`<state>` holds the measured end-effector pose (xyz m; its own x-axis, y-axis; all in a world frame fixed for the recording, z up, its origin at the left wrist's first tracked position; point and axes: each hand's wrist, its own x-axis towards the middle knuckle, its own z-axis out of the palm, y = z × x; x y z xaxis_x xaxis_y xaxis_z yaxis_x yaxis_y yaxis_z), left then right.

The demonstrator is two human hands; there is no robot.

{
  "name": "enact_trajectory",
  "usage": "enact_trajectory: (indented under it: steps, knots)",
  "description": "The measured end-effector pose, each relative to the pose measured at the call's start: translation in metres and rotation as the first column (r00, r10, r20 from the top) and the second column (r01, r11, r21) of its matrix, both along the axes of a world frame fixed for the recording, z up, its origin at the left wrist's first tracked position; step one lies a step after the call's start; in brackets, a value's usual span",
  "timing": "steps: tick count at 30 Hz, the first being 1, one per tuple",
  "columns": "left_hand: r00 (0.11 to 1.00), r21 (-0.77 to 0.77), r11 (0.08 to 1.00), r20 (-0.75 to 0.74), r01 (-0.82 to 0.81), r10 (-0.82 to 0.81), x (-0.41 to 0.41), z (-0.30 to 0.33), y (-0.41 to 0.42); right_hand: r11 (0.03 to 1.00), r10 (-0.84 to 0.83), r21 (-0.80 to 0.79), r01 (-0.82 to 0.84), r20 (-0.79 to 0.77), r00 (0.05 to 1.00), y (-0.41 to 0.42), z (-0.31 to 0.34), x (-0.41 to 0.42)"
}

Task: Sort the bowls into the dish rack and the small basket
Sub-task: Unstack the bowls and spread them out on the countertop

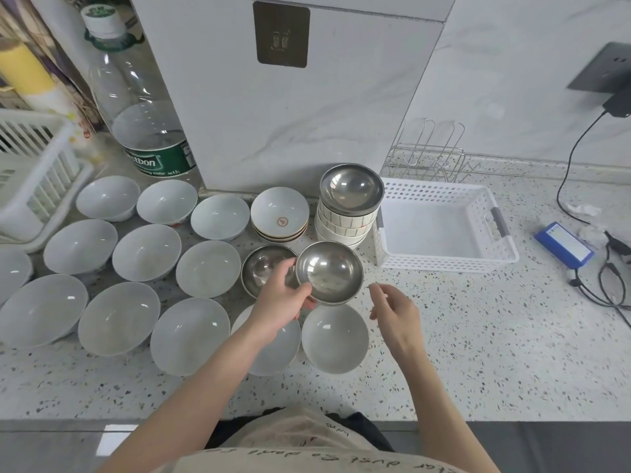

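Bottle (143, 107) label "4.5L", behind white bowls (146, 252).

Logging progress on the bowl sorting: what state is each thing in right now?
Left hand: grips steel bowl, lifted.
Right hand: open, holds nothing.
Second steel bowl: on counter, upright.
Small basket: nothing inside.
Wire rack: holds no bowls.
Bowl stack: steel bowl on top.

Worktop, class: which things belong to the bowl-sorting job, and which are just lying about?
Belonging:
steel bowl in the left hand
right hand, holding nothing
white bowls
stacked bowls
small basket
wire rack

Lying about:
water bottle
blue box
cables
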<state>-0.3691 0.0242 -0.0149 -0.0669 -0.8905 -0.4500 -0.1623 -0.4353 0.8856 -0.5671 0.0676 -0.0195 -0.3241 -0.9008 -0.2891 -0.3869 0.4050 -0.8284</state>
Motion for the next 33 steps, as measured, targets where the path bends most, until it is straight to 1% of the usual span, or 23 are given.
enact_trajectory:
  steps: [3,7,12,17,21,28,31,33]
  knots:
    - [0.999,-0.007,0.999,0.045,0.031,-0.031,-0.006,-0.001,-0.007,0.999,0.008,0.039,-0.008,0.003,1.0,-0.023,0.004,0.005]
    - [0.991,-0.029,0.997,0.117,0.072,-0.068,-0.008,-0.006,-0.014,0.995,0.031,0.097,-0.026,-0.056,0.998,-0.042,0.0,0.005]
    - [0.963,-0.056,0.988,0.238,0.142,-0.125,-0.008,-0.015,-0.022,0.992,0.052,0.123,-0.038,-0.114,0.992,-0.05,-0.008,0.004]
    - [0.95,-0.07,0.983,0.278,0.169,-0.144,-0.008,-0.018,-0.024,0.992,0.057,0.121,-0.039,-0.143,0.988,-0.049,-0.014,0.004]
    - [0.957,-0.045,0.984,0.246,0.171,-0.155,-0.01,-0.018,-0.024,0.992,0.061,0.121,-0.042,-0.16,0.985,-0.049,-0.016,0.005]
    - [0.952,0.014,0.983,0.25,0.181,-0.179,-0.006,-0.021,-0.024,0.988,0.077,0.144,-0.054,-0.16,0.984,-0.049,-0.018,0.005]
    - [0.938,0.015,0.979,0.286,0.201,-0.197,-0.008,-0.022,-0.024,0.986,0.089,0.152,-0.061,-0.182,0.979,-0.05,-0.019,0.006]
    - [0.908,0.006,0.972,0.354,0.235,-0.222,-0.01,-0.021,-0.026,0.985,0.097,0.163,-0.063,-0.209,0.973,-0.05,-0.021,0.005]
